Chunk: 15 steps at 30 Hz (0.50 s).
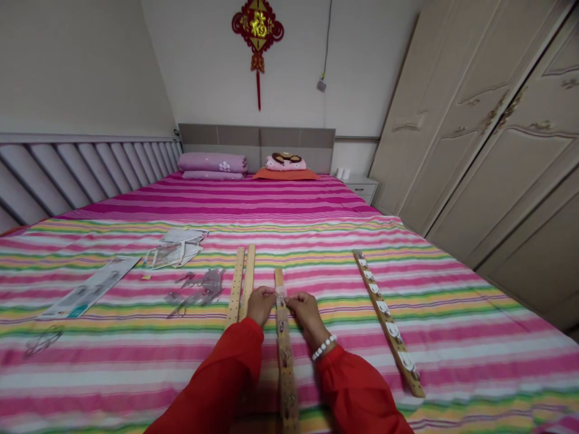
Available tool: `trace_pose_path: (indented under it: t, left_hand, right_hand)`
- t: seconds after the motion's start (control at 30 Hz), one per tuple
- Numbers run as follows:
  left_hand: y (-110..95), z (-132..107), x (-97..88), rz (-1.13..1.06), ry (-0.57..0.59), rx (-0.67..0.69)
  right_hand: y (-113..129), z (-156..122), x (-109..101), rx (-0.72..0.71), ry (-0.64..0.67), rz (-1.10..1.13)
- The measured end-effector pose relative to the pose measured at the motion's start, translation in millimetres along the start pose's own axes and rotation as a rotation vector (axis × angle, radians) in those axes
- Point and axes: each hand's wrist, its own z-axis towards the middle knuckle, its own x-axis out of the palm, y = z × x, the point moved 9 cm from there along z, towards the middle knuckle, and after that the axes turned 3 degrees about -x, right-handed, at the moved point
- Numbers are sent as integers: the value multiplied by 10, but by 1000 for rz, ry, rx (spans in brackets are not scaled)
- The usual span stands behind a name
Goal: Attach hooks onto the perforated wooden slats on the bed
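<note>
A narrow wooden strip [286, 361] lies lengthwise in front of me, with several small clear hooks with metal parts fixed along it. My left hand [261, 305] is at its left edge, thumb and finger pinched at a small clear hook [281, 299] near the far end. From the right side, my right hand [307, 310], with a white bead bracelet [324, 348] at the wrist, pinches at that same hook. The fingertips partly cover the hook. Just left of my left hand lie a wooden strip with holes [236, 283] and a plain wooden strip [249, 274].
On the right lies a wooden strip with white hooks [384, 308]. To the left are clear hook pieces [210, 286], clear packets [178, 248], a long white package [93, 288] and a wire piece [44, 339]. Everything rests on a striped bedsheet [316, 247].
</note>
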Motion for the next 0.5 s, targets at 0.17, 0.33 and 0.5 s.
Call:
trace_pose_path:
  t: [0.17,0.33,0.5]
  left_hand:
    - [66,37,2,33,-4,0]
    - [109,64,-10,58,-37,13]
    - [90,24,-16,56,-53,40]
  right_hand:
    - [-81,58,-4,3,-15,-36]
    - [-125,93,-3,16,-11,-36]
    - [-138,84,-16,10,0,-16]
